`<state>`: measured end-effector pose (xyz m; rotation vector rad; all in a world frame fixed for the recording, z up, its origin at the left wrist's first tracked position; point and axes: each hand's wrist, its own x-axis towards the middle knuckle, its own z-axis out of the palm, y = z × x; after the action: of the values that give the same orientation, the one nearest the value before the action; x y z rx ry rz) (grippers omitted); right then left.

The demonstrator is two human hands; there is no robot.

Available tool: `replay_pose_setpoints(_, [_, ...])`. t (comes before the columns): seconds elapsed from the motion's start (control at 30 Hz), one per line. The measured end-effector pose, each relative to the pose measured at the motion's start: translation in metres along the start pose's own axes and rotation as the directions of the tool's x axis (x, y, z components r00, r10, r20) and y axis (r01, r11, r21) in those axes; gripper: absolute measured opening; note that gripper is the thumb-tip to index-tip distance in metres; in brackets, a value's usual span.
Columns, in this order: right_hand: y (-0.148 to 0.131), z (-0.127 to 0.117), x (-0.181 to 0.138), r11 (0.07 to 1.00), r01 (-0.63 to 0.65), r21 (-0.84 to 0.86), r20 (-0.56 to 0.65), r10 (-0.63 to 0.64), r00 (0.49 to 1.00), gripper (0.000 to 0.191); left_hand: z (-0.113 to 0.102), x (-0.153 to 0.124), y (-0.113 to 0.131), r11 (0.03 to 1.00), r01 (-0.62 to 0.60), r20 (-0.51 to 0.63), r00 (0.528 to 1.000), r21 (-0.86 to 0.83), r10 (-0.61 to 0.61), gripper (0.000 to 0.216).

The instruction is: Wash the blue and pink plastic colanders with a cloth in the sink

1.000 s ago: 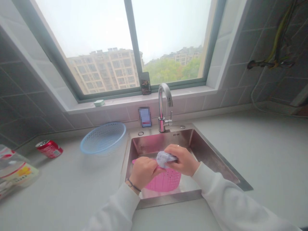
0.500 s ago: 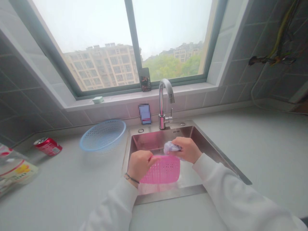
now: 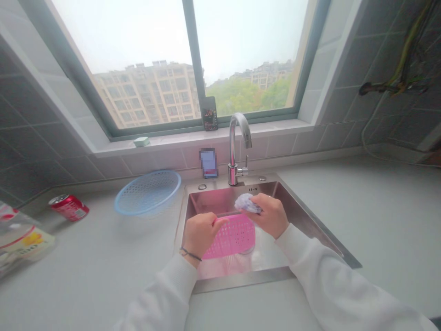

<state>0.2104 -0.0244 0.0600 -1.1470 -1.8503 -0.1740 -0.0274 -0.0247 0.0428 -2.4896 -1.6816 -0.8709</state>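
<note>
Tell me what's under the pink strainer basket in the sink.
The stainless steel sink shows around the pink strainer basket, but what lies directly beneath it is covered and cannot be seen.

Left hand [image 3: 201, 234] curled, right hand [image 3: 270, 215] pinched just beside it, forearms [image 3: 161, 296] angled inward.

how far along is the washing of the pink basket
Done: hard to say. The blue plastic basket sits on the counter beside the sink, but nothing shows whether it has been washed. In hand: the left hand holds the pink plastic basket in the steel sink, and the right hand presses a lilac mesh scrubber against its upper edge. Left: probably the rest of the pink basket, then rinsing, as the tap shows no running water.
</note>
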Motion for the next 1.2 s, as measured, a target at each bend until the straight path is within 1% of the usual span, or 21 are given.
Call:
replay_pose_setpoints(0.07, [-0.018, 0.003, -0.003, 0.994, 0.106, 0.008, 0.055, -0.106, 0.993, 0.037, 0.003, -0.001, 0.003, 0.999, -0.044, 0.037, 0.998, 0.029, 0.043, 0.049])
replay_pose_setpoints(0.1, [-0.023, 0.004, -0.003, 0.992, 0.129, 0.015, 0.065, -0.129, 0.989, 0.037, 0.004, -0.001, 0.004, 0.998, -0.055, 0.048, 0.997, 0.038, 0.053, 0.049])
replay_pose_setpoints(0.13, [-0.023, 0.005, -0.003, 0.993, 0.12, 0.017, 0.058, -0.121, 0.991, 0.038, 0.004, -0.001, 0.004, 0.998, -0.057, 0.052, 0.997, 0.04, 0.055, 0.05])
replay_pose_setpoints(0.17, [-0.019, 0.005, -0.003, 0.996, 0.085, 0.013, 0.039, -0.085, 0.996, 0.038, 0.004, -0.001, 0.004, 0.998, -0.051, 0.045, 0.998, 0.036, 0.05, 0.05])
replay_pose_setpoints(0.23, [-0.002, 0.003, 0.0, 0.999, -0.05, -0.01, -0.011, 0.049, 0.999, 0.039, 0.002, -0.001, 0.002, 1.0, -0.014, 0.013, 1.0, 0.006, 0.014, 0.052])
replay_pose_setpoints(0.33, [0.024, -0.001, 0.004, 0.966, -0.256, -0.029, -0.054, 0.254, 0.966, 0.042, -0.001, 0.0, -0.001, 0.995, 0.081, -0.03, 0.996, -0.056, -0.083, 0.053])
replay_pose_setpoints(0.37, [0.026, -0.001, 0.005, 0.957, -0.291, -0.015, -0.068, 0.289, 0.955, 0.043, -0.001, 0.001, -0.001, 0.993, 0.1, -0.034, 0.994, -0.067, -0.103, 0.054])
replay_pose_setpoints(0.4, [0.023, 0.0, 0.004, 0.954, -0.299, 0.008, -0.078, 0.299, 0.951, 0.043, -0.001, 0.001, 0.0, 0.992, 0.106, -0.032, 0.994, -0.071, -0.109, 0.054])
replay_pose_setpoints(0.47, [0.007, 0.003, 0.002, 0.968, -0.245, 0.06, -0.081, 0.249, 0.965, 0.042, 0.002, 0.001, 0.002, 0.995, 0.083, -0.01, 0.996, -0.056, -0.084, 0.053])
replay_pose_setpoints(0.57, [-0.021, 0.008, -0.004, 0.989, -0.074, 0.124, -0.022, 0.077, 0.997, 0.042, 0.006, 0.0, 0.004, 0.999, 0.026, 0.048, 0.999, -0.025, -0.025, 0.052])
replay_pose_setpoints(0.63, [-0.026, 0.01, -0.004, 0.991, -0.032, 0.129, -0.002, 0.032, 0.999, 0.041, 0.007, 0.0, 0.003, 1.0, 0.015, 0.064, 0.998, -0.017, -0.014, 0.052])
replay_pose_setpoints(0.7, [-0.013, 0.01, -0.001, 0.993, -0.082, 0.088, -0.008, 0.083, 0.997, 0.039, 0.006, 0.0, 0.001, 0.999, 0.034, 0.05, 0.998, -0.025, -0.032, 0.053])
replay_pose_setpoints(0.83, [0.026, 0.005, 0.005, 0.965, -0.261, -0.029, -0.055, 0.259, 0.964, 0.038, 0.001, 0.001, -0.002, 0.987, 0.123, -0.007, 0.992, -0.105, -0.125, 0.054])
replay_pose_setpoints(0.9, [0.028, 0.004, 0.005, 0.959, -0.281, -0.034, -0.091, 0.277, 0.957, 0.039, 0.0, 0.002, -0.001, 0.978, 0.155, -0.012, 0.987, -0.143, -0.158, 0.054])
replay_pose_setpoints(0.97, [0.013, 0.005, 0.002, 0.978, -0.21, 0.004, -0.12, 0.209, 0.971, 0.038, 0.001, 0.002, 0.002, 0.978, 0.156, 0.005, 0.988, -0.137, -0.157, 0.053])
replay_pose_setpoints(1.03, [-0.012, 0.007, -0.002, 0.996, -0.066, 0.063, -0.112, 0.073, 0.991, 0.038, 0.004, 0.002, 0.006, 0.986, 0.134, 0.036, 0.991, -0.098, -0.131, 0.05])
replay_pose_setpoints(1.1, [-0.033, 0.009, -0.005, 0.987, 0.098, 0.125, -0.062, -0.091, 0.994, 0.036, 0.007, 0.002, 0.008, 0.992, 0.105, 0.061, 0.993, -0.063, -0.101, 0.046])
replay_pose_setpoints(1.13, [-0.037, 0.009, -0.005, 0.982, 0.126, 0.138, -0.054, -0.119, 0.991, 0.036, 0.008, 0.002, 0.008, 0.994, 0.093, 0.064, 0.994, -0.056, -0.089, 0.045])
replay_pose_setpoints(1.17, [-0.036, 0.009, -0.005, 0.984, 0.111, 0.14, -0.053, -0.105, 0.993, 0.035, 0.008, 0.002, 0.007, 0.995, 0.084, 0.06, 0.995, -0.057, -0.08, 0.045])
replay_pose_setpoints(1.2, [-0.031, 0.009, -0.004, 0.99, 0.062, 0.129, -0.058, -0.055, 0.997, 0.035, 0.007, 0.002, 0.006, 0.995, 0.081, 0.048, 0.996, -0.065, -0.078, 0.047])
